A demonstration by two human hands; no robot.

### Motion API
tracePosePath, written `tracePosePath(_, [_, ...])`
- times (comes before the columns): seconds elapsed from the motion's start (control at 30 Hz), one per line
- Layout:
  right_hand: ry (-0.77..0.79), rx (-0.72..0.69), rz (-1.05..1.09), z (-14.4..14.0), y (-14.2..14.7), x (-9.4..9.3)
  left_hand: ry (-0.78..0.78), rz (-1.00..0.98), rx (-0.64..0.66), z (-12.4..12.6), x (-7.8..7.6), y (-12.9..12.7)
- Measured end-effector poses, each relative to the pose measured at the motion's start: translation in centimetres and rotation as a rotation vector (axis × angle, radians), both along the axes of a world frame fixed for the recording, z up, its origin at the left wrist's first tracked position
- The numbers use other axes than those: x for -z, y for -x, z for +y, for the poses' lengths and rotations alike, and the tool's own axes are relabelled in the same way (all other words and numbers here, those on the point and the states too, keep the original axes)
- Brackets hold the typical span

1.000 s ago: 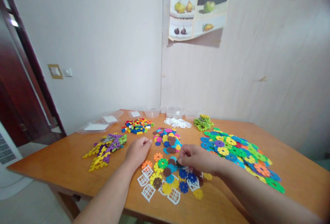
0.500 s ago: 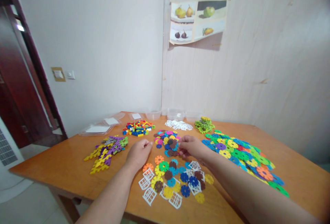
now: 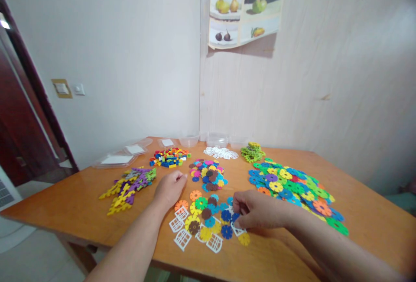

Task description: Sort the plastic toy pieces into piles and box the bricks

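My left hand (image 3: pixel 171 189) rests closed on the table, left of the small disc pile; whatever is inside it, if anything, is hidden. My right hand (image 3: pixel 255 209) is over the right side of a mixed near pile, its fingers curled and its thumb at a white window-shaped piece (image 3: pixel 238 230). What those fingers hold cannot be made out. Blue notched discs (image 3: pixel 226 231) lie beside the thumb. Yellow discs (image 3: pixel 206 233), a green disc (image 3: pixel 201 203), orange discs (image 3: pixel 195 195) and more white window pieces (image 3: pixel 182 239) spread to the left. Beyond is a heap of small notched discs (image 3: pixel 211 172).
Larger flower discs (image 3: pixel 294 189) cover the right side. Interlocking strips (image 3: pixel 128 189) lie left, building bricks (image 3: pixel 169 157) behind them. White pieces (image 3: pixel 221 152), green pieces (image 3: pixel 252 152) and clear containers (image 3: pixel 188 140) stand towards the wall. Clear lids (image 3: pixel 115 160) lie at the back left.
My right hand has moved from the small disc heap back towards me, onto the right side of the near pile. My left hand stays closed in place. The view has shifted slightly.
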State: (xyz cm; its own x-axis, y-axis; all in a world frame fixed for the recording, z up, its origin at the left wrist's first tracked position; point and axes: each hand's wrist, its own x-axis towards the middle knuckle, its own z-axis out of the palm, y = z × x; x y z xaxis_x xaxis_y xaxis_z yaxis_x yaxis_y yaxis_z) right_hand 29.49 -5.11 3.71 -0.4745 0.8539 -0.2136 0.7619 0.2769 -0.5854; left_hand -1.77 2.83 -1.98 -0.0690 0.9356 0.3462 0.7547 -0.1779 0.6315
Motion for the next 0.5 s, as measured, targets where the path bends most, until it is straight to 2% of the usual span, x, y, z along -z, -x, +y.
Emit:
tracePosePath(0.13, [0.006,0.004,0.044,0.0,0.2,0.4,-0.001,-0.008,0.001,-0.1,-0.2,0.0])
tracePosePath(0.23, [0.094,0.032,0.166,0.4,0.3,0.5,-0.003,-0.022,0.012,-0.2,-0.2,-0.1])
tracePosePath(0.33, [0.191,0.114,0.349,1.2,0.8,0.4,-0.003,-0.038,0.018,-0.2,-0.2,0.0])
tracePosePath(0.5, [0.240,0.272,0.546,4.3,2.8,0.2,-0.001,-0.032,0.028,0.0,0.0,0.0])
